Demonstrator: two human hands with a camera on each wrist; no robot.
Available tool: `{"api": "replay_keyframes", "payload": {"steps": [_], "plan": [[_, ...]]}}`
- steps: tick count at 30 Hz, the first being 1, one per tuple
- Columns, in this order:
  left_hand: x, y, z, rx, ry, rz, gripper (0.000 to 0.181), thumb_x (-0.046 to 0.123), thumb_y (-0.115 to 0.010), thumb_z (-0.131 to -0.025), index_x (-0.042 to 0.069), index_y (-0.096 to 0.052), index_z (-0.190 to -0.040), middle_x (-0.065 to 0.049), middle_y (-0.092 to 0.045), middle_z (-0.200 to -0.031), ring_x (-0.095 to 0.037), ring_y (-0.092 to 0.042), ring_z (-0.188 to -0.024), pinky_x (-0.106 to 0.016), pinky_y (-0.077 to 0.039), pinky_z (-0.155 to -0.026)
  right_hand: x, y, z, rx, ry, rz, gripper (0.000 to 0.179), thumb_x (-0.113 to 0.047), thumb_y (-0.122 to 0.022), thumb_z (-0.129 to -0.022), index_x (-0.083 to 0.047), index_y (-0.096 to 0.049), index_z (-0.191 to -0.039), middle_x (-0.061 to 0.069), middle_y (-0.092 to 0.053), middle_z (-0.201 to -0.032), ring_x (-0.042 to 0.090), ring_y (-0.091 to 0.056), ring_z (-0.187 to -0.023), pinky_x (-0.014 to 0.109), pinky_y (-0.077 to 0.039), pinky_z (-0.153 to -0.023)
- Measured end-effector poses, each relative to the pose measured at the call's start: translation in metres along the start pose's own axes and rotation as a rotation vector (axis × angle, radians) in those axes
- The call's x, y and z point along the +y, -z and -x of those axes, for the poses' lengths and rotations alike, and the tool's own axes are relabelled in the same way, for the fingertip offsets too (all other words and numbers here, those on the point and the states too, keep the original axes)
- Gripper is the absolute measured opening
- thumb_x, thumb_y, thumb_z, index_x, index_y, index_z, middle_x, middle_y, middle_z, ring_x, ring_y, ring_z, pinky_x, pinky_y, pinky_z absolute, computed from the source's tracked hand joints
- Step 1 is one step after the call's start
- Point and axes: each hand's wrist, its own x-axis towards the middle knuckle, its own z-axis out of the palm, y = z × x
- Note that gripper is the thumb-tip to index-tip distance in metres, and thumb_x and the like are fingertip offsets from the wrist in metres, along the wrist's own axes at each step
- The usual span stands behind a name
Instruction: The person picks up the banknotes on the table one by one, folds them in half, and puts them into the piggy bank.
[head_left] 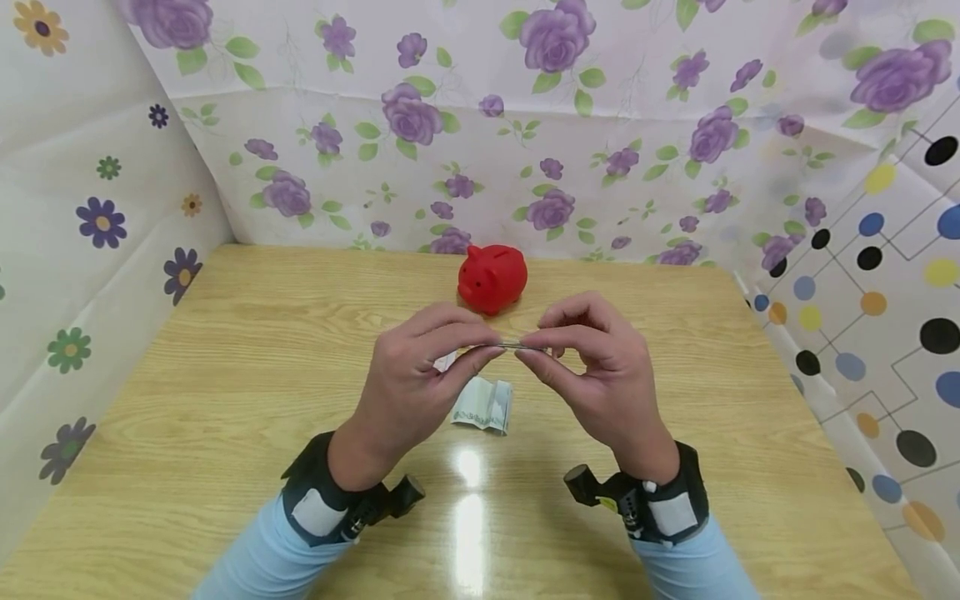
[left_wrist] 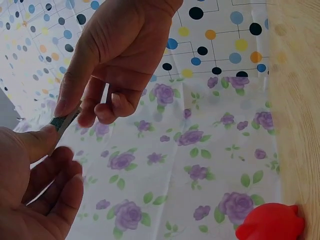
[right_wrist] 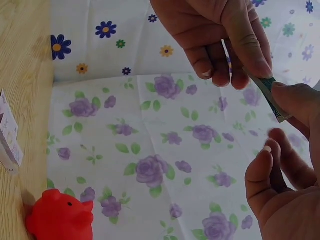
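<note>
In the head view a thin folded banknote (head_left: 512, 345) is held level above the table, seen almost edge-on. My left hand (head_left: 416, 367) pinches one end between thumb and fingers, and my right hand (head_left: 607, 367) pinches the other. Green print shows on this folded note (right_wrist: 275, 100) in the right wrist view, and thumbs cover part of it. Below the hands a creased pale banknote (head_left: 483, 406) lies on the table. Another piece of pale paper (head_left: 445, 362) is mostly hidden behind my left hand. Beyond the hands stands a red piggy bank (head_left: 492, 279) with a slot on top.
The wooden table (head_left: 262, 333) reaches back to a cloth with purple flowers (head_left: 412, 117). Patterned cloths also hang at the left (head_left: 90, 250) and right (head_left: 885, 275). A wrist camera (head_left: 405, 496) is strapped to each forearm.
</note>
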Motion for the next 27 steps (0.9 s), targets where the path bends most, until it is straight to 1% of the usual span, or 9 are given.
{"api": "replay_keyframes", "payload": {"steps": [2, 3, 5, 8, 11, 15, 19, 24, 27], "plan": [[0.0004, -0.0008, 0.0003, -0.012, 0.003, 0.012, 0.018, 0.000, -0.084, -0.081, 0.002, -0.078, -0.098, -0.006, -0.074, -0.089, -0.013, -0.064, -0.077, -0.019, -0.053, -0.067, -0.0002, -0.0001, 0.0000, -0.010, -0.017, -0.049, 0.010, -0.011, -0.078, -0.091, -0.003, -0.079, -0.096, 0.009, -0.069, -0.093, 0.014, -0.061, -0.081, 0.020, -0.048, -0.067], [0.0006, -0.0011, 0.0007, -0.017, 0.007, 0.015, 0.017, 0.000, -0.083, -0.082, 0.003, -0.078, -0.098, -0.006, -0.074, -0.087, -0.012, -0.062, -0.075, -0.018, -0.051, -0.064, -0.0005, -0.0001, 0.0001, -0.019, -0.030, -0.076, 0.008, -0.006, -0.078, -0.090, -0.002, -0.079, -0.097, 0.009, -0.070, -0.091, 0.014, -0.061, -0.080, 0.020, -0.048, -0.065], [0.0013, -0.0014, 0.0011, -0.025, 0.023, 0.020, 0.017, 0.000, -0.083, -0.083, 0.003, -0.077, -0.098, -0.004, -0.072, -0.083, -0.011, -0.058, -0.072, -0.018, -0.046, -0.060, -0.0010, -0.0004, 0.0004, -0.036, -0.053, -0.134, 0.012, 0.002, -0.077, -0.088, -0.001, -0.078, -0.099, 0.008, -0.072, -0.086, 0.013, -0.060, -0.075, 0.021, -0.048, -0.062], [0.0028, -0.0016, 0.0016, -0.038, 0.057, 0.029, 0.016, 0.004, -0.082, -0.085, 0.005, -0.077, -0.099, -0.002, -0.068, -0.080, -0.009, -0.057, -0.073, -0.018, -0.045, -0.061, -0.0014, -0.0013, 0.0009, -0.058, -0.062, -0.161, 0.013, 0.001, -0.075, -0.090, -0.001, -0.078, -0.102, 0.006, -0.072, -0.084, 0.012, -0.059, -0.073, 0.023, -0.045, -0.059], [0.0042, -0.0019, 0.0018, -0.044, 0.077, 0.053, 0.015, 0.004, -0.081, -0.085, 0.007, -0.077, -0.100, 0.000, -0.068, -0.080, -0.008, -0.057, -0.072, -0.019, -0.044, -0.061, -0.0013, -0.0033, 0.0007, -0.067, -0.048, -0.200, 0.011, -0.002, -0.074, -0.092, 0.000, -0.077, -0.102, 0.008, -0.072, -0.084, 0.013, -0.060, -0.074, 0.024, -0.048, -0.061], [0.0060, -0.0024, 0.0022, -0.053, 0.070, 0.071, 0.014, 0.002, -0.080, -0.086, 0.007, -0.076, -0.098, 0.000, -0.068, -0.080, -0.008, -0.056, -0.072, -0.020, -0.044, -0.060, -0.0021, -0.0069, -0.0002, -0.075, -0.021, -0.231, 0.008, -0.003, -0.073, -0.094, 0.001, -0.076, -0.099, 0.010, -0.072, -0.085, 0.014, -0.063, -0.076, 0.023, -0.053, -0.066], [0.0070, -0.0035, 0.0028, -0.059, 0.054, 0.081, 0.012, 0.001, -0.079, -0.086, 0.007, -0.074, -0.096, 0.000, -0.067, -0.078, -0.008, -0.057, -0.069, -0.019, -0.047, -0.060, -0.0027, -0.0093, -0.0007, -0.080, 0.007, -0.229, 0.005, -0.002, -0.072, -0.094, -0.001, -0.076, -0.097, 0.009, -0.072, -0.084, 0.014, -0.064, -0.076, 0.024, -0.054, -0.069], [0.0076, -0.0037, 0.0041, -0.059, 0.035, 0.083, 0.013, -0.001, -0.079, -0.085, 0.005, -0.074, -0.095, -0.001, -0.069, -0.076, -0.007, -0.059, -0.066, -0.018, -0.047, -0.058, -0.0035, -0.0087, -0.0002, -0.078, 0.044, -0.217, 0.007, 0.001, -0.071, -0.093, -0.002, -0.077, -0.097, 0.007, -0.071, -0.083, 0.012, -0.061, -0.073, 0.024, -0.050, -0.066], [0.0079, -0.0038, 0.0032, -0.052, 0.039, 0.098, 0.014, -0.002, -0.080, -0.084, 0.005, -0.075, -0.096, -0.001, -0.071, -0.077, -0.007, -0.060, -0.066, -0.019, -0.047, -0.058, -0.0040, -0.0073, 0.0005, -0.067, 0.036, -0.227, 0.009, 0.002, -0.072, -0.092, -0.002, -0.078, -0.098, 0.007, -0.071, -0.082, 0.012, -0.059, -0.072, 0.025, -0.047, -0.063]]}}
